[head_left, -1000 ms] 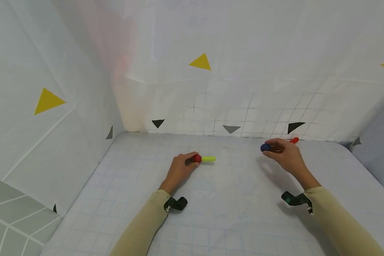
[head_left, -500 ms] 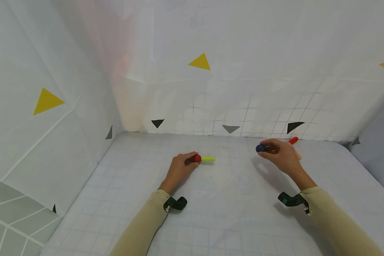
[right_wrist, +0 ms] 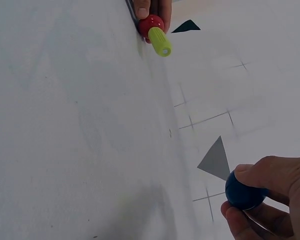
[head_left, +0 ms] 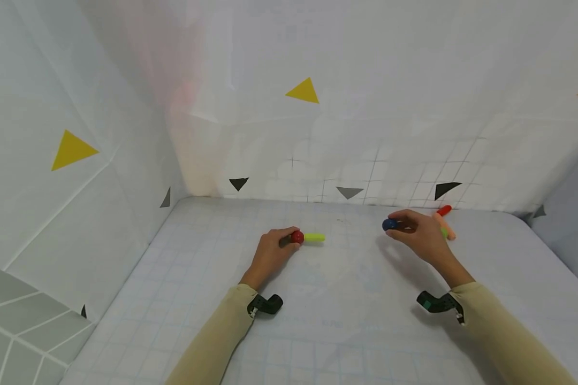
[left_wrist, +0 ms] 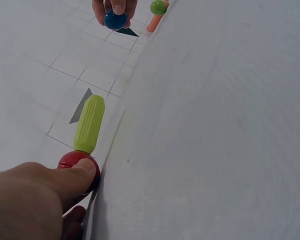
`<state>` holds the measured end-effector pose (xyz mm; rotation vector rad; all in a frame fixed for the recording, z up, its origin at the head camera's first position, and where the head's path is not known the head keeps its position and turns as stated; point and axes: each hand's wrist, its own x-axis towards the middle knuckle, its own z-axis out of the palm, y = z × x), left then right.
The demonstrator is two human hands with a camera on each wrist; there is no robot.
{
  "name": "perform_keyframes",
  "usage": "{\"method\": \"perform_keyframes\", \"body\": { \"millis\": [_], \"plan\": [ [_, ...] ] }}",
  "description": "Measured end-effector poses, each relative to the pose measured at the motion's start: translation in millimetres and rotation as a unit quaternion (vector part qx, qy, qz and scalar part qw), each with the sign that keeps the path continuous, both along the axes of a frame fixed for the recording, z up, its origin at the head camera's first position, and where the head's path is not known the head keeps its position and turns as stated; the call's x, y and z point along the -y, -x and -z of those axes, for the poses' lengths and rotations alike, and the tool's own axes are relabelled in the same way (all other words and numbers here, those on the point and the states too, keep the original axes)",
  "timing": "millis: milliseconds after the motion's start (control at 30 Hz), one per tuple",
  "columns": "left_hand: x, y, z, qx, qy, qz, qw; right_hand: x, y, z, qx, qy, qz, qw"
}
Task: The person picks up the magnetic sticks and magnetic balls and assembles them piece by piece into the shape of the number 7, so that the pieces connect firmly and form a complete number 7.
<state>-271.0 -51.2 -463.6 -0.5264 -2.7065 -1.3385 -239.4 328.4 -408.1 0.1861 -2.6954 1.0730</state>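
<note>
My left hand [head_left: 270, 254] pinches a glossy red ball [head_left: 297, 237] between thumb and fingers, low at the tabletop. A ribbed yellow-green stick [left_wrist: 90, 124] sticks out from the ball, pointing right in the head view. Farther right, my right hand [head_left: 424, 238] holds a blue ball [right_wrist: 244, 191] by thumb and fingertips, raised off the table with a shadow below. Behind that hand lie a red stick [head_left: 445, 210] and an orange stick [head_left: 446, 226]. Beside the orange stick is a green ball [left_wrist: 159, 7], partly hidden by my right hand in the head view.
The white table [head_left: 337, 299] runs back to a white sheet wall [head_left: 390, 133] with thin grid lines and several triangle marks. Another white wall [head_left: 125, 176] closes off the left side. A dark wrist device [head_left: 440, 302] sits at my right cuff, another device [head_left: 266, 305] at my left.
My right hand has moved a little left with the blue ball, bringing the orange stick and part of the green ball into sight. The left hand has stayed in place.
</note>
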Motion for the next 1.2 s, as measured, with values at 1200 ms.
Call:
{"method": "perform_keyframes", "body": {
  "millis": [1200],
  "plan": [
    [-0.2,3.2,6.0,-0.003,-0.002,-0.006,1.0,46.0,3.1,4.9,0.006,0.036,-0.068,0.997]
  ]
}}
